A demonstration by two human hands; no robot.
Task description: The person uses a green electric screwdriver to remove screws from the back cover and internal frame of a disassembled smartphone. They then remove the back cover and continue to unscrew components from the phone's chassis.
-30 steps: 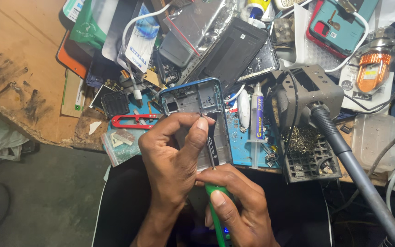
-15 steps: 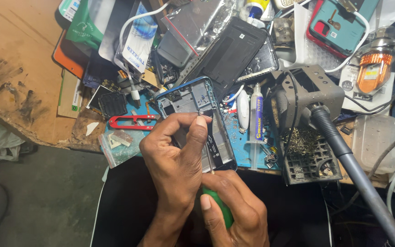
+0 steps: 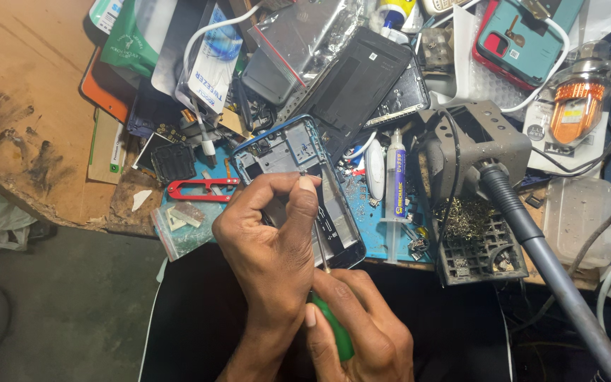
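Head view: the opened phone (image 3: 298,187), blue-framed and with its back cover off, lies on the blue mat (image 3: 383,237) at the bench edge, directly ahead of both hands. Its long axis runs from upper left to lower right, tilted slightly off the line of sight.

The left hand (image 3: 270,247) rests on the phone's lower half, fingers curled over the frame, with the index fingertip and thumb drawn together near the upper middle of the chassis. Whether they pinch the shaft or only steady it cannot be told.

The right hand (image 3: 351,329) sits below and nearer the body, fingers closed around the green handle of a screwdriver (image 3: 330,311). The thin shaft runs up and slightly left from the handle, passing just beside the left thumb, roughly parallel to the phone's long axis. The tip is hidden behind the left fingers.

The left hand is nearer the phone. Red snips (image 3: 203,188) lie left of it; a syringe (image 3: 395,187) lies right.
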